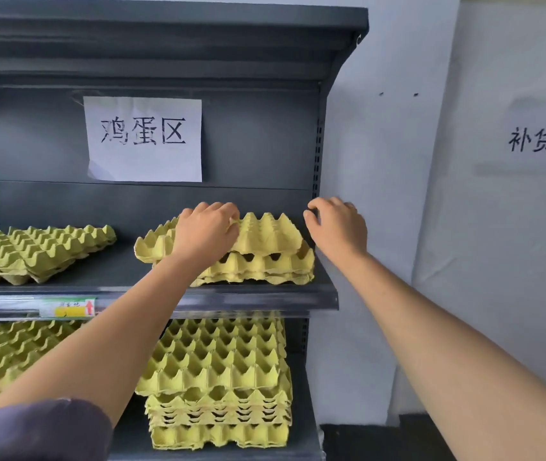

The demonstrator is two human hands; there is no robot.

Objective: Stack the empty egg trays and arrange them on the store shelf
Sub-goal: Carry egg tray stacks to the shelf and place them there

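A short stack of yellow-green egg trays (265, 261) sits at the right end of the upper shelf (258, 299). Its top tray (268, 232) lies skewed on the ones below. My left hand (206, 229) rests on that top tray with fingers curled over its peaks, gripping it. My right hand (336, 224) hovers just past the stack's right side by the shelf upright, fingers loosely curled, holding nothing. Whether it touches the tray is unclear.
More egg trays (32, 251) lie on the upper shelf's left. The lower shelf carries a taller stack (218, 377) and another pile (8, 354) at left. A paper sign (145, 138) hangs on the back panel. A white wall (431, 161) stands to the right.
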